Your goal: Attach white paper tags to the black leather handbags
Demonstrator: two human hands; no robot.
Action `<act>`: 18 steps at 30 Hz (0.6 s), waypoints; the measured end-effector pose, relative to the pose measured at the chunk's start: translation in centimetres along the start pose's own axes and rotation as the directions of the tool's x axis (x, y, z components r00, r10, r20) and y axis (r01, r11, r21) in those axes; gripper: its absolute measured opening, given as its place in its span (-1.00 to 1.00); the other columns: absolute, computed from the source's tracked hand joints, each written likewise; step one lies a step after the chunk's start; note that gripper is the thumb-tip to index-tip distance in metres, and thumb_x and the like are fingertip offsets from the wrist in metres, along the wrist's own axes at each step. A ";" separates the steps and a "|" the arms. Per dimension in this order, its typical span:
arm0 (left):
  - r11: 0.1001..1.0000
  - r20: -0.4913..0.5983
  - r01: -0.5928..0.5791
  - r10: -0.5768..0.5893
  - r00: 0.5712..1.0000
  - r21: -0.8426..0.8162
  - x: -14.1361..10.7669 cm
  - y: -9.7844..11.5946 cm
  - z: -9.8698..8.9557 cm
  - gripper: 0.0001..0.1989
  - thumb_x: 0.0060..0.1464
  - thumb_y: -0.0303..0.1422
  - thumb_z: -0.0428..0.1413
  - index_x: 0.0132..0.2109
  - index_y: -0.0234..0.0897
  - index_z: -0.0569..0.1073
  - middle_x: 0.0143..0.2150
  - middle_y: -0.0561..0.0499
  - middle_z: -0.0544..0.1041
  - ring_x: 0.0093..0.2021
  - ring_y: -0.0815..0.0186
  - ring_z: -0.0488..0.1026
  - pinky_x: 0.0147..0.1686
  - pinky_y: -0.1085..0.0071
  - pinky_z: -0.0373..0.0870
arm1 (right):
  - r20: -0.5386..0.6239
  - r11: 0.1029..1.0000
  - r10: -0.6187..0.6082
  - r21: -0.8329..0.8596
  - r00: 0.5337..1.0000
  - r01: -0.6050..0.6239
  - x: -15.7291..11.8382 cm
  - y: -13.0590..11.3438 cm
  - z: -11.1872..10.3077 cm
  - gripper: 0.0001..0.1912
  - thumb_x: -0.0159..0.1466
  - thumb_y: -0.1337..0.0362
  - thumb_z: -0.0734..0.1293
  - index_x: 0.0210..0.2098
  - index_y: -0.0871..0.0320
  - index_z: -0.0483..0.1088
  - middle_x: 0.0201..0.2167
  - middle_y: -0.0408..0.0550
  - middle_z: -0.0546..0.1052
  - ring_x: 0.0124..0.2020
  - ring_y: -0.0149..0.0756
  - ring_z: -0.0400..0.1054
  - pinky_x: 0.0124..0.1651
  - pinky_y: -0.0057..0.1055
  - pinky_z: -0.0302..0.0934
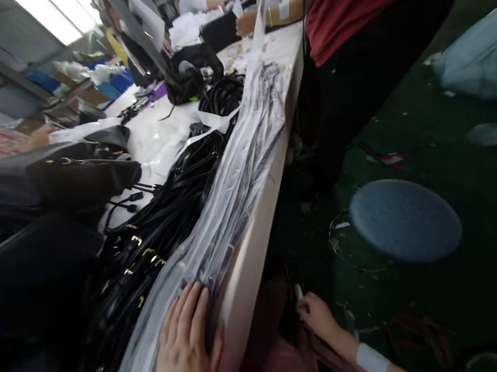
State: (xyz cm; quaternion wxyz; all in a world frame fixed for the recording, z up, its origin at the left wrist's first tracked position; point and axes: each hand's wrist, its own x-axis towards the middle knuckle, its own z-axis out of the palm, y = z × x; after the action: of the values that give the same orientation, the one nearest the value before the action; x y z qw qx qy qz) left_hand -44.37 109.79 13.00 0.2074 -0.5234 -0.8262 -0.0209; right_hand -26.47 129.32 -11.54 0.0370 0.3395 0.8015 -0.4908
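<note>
My left hand (185,340) lies with its fingers stretched out on a long bundle of clear plastic sleeves (233,170) along the table's edge. Beside the bundle, under its left side, spread many black straps (174,199) with gold-coloured buckles. Below the table's edge, my right hand (318,318) is closed in a pinch, and a small white piece (298,291) sticks up from its fingers. What exactly that piece is, I cannot make out. A pale band (372,363) wraps the right wrist.
Dark bags (35,232) are piled on the left of the white table (257,232). A person in a red shirt (353,3) stands at its far right side. A round blue stool (405,220) and a light blue sack (484,57) are on the green floor.
</note>
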 end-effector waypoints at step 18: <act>0.333 0.248 0.661 -0.740 0.626 -0.673 -14.3 7.2 -13.7 -0.70 0.20 -0.16 0.02 -0.24 -0.22 0.57 -0.08 -0.08 0.56 -0.06 0.20 0.48 0.00 0.34 0.40 | 0.063 0.294 -0.954 0.368 0.292 0.882 -17.9 -23.8 2.5 -0.79 0.16 0.46 0.27 -0.35 0.06 0.49 -0.34 -0.10 0.51 -0.30 -0.32 0.42 -0.24 -0.45 0.31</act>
State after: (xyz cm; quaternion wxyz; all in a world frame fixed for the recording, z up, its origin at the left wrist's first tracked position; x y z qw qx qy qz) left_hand -28.49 97.32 18.93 0.0002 -0.1504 -0.8794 -0.4517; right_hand -27.21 111.36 12.38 -0.1907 -0.2573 0.7619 -0.5629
